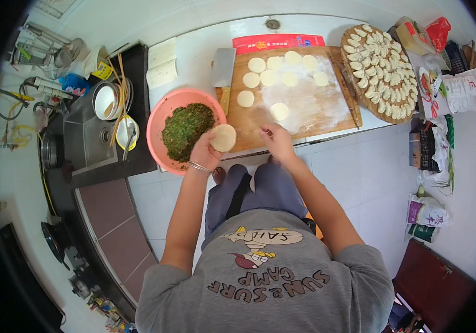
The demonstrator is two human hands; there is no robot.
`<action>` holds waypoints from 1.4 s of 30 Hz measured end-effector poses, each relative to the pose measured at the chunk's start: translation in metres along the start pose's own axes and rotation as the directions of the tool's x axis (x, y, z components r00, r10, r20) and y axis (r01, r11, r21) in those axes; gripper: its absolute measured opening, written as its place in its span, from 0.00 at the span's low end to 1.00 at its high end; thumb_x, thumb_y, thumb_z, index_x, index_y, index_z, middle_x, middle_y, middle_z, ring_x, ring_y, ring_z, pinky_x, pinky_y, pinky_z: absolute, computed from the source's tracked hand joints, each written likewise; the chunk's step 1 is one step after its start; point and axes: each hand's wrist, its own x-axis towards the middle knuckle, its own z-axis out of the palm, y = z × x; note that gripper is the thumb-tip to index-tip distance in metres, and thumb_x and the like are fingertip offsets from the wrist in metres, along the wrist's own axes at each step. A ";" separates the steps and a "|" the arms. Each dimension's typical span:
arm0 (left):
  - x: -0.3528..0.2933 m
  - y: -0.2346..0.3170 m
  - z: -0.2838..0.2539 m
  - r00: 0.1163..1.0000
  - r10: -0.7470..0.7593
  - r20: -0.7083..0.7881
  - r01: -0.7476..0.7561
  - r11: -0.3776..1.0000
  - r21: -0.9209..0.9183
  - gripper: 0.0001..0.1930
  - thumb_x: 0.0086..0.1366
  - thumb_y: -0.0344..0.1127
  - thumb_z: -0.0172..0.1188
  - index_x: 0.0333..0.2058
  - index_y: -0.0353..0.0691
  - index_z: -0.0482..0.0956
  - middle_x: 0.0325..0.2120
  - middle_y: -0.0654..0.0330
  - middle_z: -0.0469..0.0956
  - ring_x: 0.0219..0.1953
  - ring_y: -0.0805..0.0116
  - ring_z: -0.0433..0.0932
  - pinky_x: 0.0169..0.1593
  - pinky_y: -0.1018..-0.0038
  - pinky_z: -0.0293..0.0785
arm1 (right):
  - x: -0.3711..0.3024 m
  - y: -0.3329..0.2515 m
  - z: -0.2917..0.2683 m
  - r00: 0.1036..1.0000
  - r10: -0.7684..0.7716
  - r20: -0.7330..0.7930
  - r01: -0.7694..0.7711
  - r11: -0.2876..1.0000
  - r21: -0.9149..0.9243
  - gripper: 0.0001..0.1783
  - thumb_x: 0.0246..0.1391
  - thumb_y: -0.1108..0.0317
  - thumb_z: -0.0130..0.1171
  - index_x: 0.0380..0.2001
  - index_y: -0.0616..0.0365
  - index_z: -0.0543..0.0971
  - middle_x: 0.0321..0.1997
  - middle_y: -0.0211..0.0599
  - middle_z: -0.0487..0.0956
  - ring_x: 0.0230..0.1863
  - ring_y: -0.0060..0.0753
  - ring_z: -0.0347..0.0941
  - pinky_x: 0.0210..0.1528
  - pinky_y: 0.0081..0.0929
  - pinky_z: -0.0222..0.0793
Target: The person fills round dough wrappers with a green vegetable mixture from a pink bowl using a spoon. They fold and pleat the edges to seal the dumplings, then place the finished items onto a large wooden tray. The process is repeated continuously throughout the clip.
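My left hand point(205, 154) holds a round dumpling wrapper point(224, 138) between thumb and fingers, beside the rim of a pink basin point(156, 125). Green chopped filling point(187, 130) is heaped in that basin. Over the near edge of the wooden board point(243, 125) is my right hand point(278, 141), its fingers curled together; what they hold, if anything, I cannot make out. A single wrapper point(279, 111) lies just beyond it. Several more wrappers point(274, 62) are spread over the floured far part of the board.
A cleaver point(224, 69) lies at the board's left edge. Shaped dumplings point(379, 66) fill a round tray point(354, 86) on the right. At left, bowls point(105, 102), chopsticks point(120, 105) and a yellow-rimmed dish point(132, 145) sit by the sink point(85, 139).
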 end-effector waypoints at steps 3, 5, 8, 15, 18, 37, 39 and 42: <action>-0.008 0.044 -0.038 0.986 0.165 -0.026 -0.163 0.985 0.064 0.17 0.64 0.31 0.45 0.50 0.30 0.68 0.47 0.51 0.74 0.49 0.59 0.75 0.52 0.61 0.74 | -0.021 -0.038 0.038 0.981 -0.180 0.070 0.187 0.976 -0.115 0.09 0.50 0.66 0.58 0.32 0.59 0.78 0.31 0.46 0.78 0.32 0.49 0.75 0.34 0.40 0.71; -0.016 0.070 -0.067 0.982 0.176 -0.065 -0.172 0.983 0.058 0.17 0.64 0.31 0.45 0.50 0.30 0.68 0.47 0.52 0.74 0.50 0.60 0.75 0.52 0.62 0.74 | -0.035 -0.062 0.071 0.956 -0.266 0.125 0.289 0.927 -0.238 0.08 0.51 0.65 0.57 0.32 0.57 0.77 0.31 0.45 0.77 0.32 0.50 0.74 0.34 0.41 0.70; -0.029 0.095 -0.099 0.985 0.133 -0.110 -0.127 0.990 0.054 0.17 0.64 0.30 0.45 0.50 0.30 0.67 0.46 0.52 0.74 0.50 0.60 0.74 0.53 0.62 0.74 | -0.051 -0.086 0.121 0.992 0.035 0.118 0.017 0.911 -0.412 0.14 0.48 0.60 0.61 0.30 0.61 0.75 0.30 0.51 0.77 0.33 0.55 0.75 0.35 0.45 0.71; -0.058 0.128 -0.148 0.997 0.066 -0.047 -0.065 0.998 0.020 0.17 0.64 0.30 0.45 0.51 0.29 0.65 0.48 0.49 0.73 0.51 0.57 0.74 0.53 0.59 0.74 | -0.043 -0.083 0.180 0.972 0.229 0.048 -0.158 0.794 -0.587 0.13 0.47 0.63 0.58 0.26 0.64 0.77 0.27 0.56 0.78 0.32 0.56 0.77 0.35 0.46 0.73; -0.061 0.135 -0.160 1.000 0.030 0.001 -0.030 0.999 0.038 0.17 0.65 0.30 0.44 0.51 0.29 0.64 0.48 0.49 0.72 0.51 0.56 0.74 0.52 0.58 0.75 | -0.026 -0.091 0.191 0.964 0.262 0.050 -0.166 0.736 -0.656 0.09 0.47 0.66 0.56 0.26 0.61 0.79 0.27 0.52 0.79 0.32 0.51 0.78 0.34 0.42 0.75; -0.048 0.133 -0.201 0.999 0.043 0.013 -0.044 0.997 0.063 0.18 0.65 0.32 0.43 0.51 0.28 0.65 0.47 0.48 0.73 0.50 0.56 0.74 0.55 0.61 0.72 | -0.063 -0.072 0.201 0.914 -0.299 0.275 0.405 0.609 -0.682 0.15 0.44 0.70 0.53 0.38 0.51 0.79 0.26 0.34 0.75 0.30 0.38 0.75 0.30 0.34 0.72; -0.048 0.133 -0.205 0.999 0.033 0.023 -0.034 0.997 0.064 0.18 0.65 0.32 0.43 0.51 0.28 0.65 0.48 0.49 0.73 0.50 0.56 0.74 0.55 0.61 0.72 | -0.066 -0.067 0.204 0.920 -0.272 0.283 0.392 0.610 -0.688 0.15 0.43 0.70 0.53 0.38 0.51 0.79 0.25 0.35 0.75 0.30 0.39 0.76 0.30 0.34 0.72; -0.051 0.133 -0.204 0.999 0.035 0.034 -0.036 0.998 0.055 0.18 0.65 0.32 0.44 0.51 0.29 0.65 0.48 0.49 0.73 0.50 0.57 0.74 0.55 0.61 0.72 | -0.066 -0.076 0.207 0.942 -0.244 0.230 0.335 0.648 -0.684 0.13 0.44 0.70 0.53 0.35 0.51 0.79 0.24 0.37 0.74 0.30 0.40 0.76 0.29 0.35 0.72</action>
